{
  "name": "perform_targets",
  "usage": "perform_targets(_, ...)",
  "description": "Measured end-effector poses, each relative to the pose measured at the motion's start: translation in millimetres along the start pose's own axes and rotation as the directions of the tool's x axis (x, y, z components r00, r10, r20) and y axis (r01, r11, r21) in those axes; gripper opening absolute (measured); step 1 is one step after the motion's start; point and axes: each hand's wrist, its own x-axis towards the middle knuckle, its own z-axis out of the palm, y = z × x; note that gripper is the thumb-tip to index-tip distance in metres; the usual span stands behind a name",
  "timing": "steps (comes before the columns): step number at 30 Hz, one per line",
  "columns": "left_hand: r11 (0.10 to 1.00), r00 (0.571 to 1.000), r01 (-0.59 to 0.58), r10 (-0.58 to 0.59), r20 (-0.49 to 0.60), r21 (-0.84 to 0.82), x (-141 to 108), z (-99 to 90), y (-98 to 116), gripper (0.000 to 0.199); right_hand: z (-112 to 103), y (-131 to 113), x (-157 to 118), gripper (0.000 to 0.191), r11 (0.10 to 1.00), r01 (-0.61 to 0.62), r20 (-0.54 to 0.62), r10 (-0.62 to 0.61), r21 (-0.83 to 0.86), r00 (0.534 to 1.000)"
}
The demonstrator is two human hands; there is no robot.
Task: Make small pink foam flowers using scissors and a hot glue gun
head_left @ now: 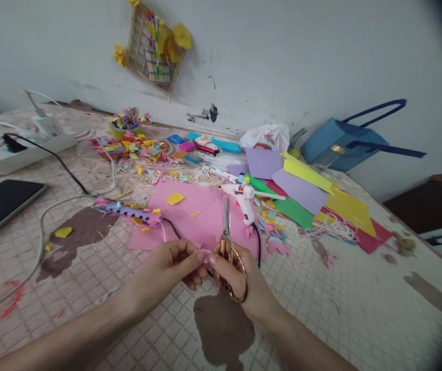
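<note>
My left hand (180,263) pinches a small pink paper piece (204,256) between thumb and fingertips. The thumb of my right hand (238,275) meets the same piece, and gold-handled scissors (226,226) are held in that hand too, blades pointing away from me. Under and beyond the hands lies a large pink sheet (193,206) with a few yellow scraps on it. A white glue gun (244,198) rests on the sheet's right part. Left of it is a purple decorated strip (128,211) with pink ends.
A phone (4,206) and a white power strip (28,152) with cables are at the left. Paper scraps (132,147) pile up behind, near a green bowl (122,131). Coloured sheets (302,188), white string (333,226) and a blue bag (340,144) are at the right.
</note>
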Motion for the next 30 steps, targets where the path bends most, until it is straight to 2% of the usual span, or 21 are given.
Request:
perform_targets(4,1.0,1.0,-0.019,0.019,0.01,-0.017,0.0,-0.1,-1.7,0.023,0.5,1.3,-1.2,0.029,1.0,-0.008,-0.026,0.008,0.024,1.0)
perform_targets(11,0.999,0.998,-0.025,0.023,-0.058,-0.034,0.0,1.8,-1.0,0.023,6.9,0.1,0.1,0.04,0.995,-0.008,-0.067,0.015,0.098,0.998)
perform_targets(23,0.997,0.999,-0.012,0.01,-0.037,-0.074,0.1,1.3,-3.1,0.021,6.1,4.7,1.3,0.029,0.984,0.008,-0.036,-0.002,0.176,0.999)
perform_targets(30,0.998,0.998,-0.054,0.053,-0.029,-0.037,-1.3,2.9,-2.3,0.02,5.4,-1.3,1.4,0.023,0.996,0.005,-0.062,0.0,0.091,0.998)
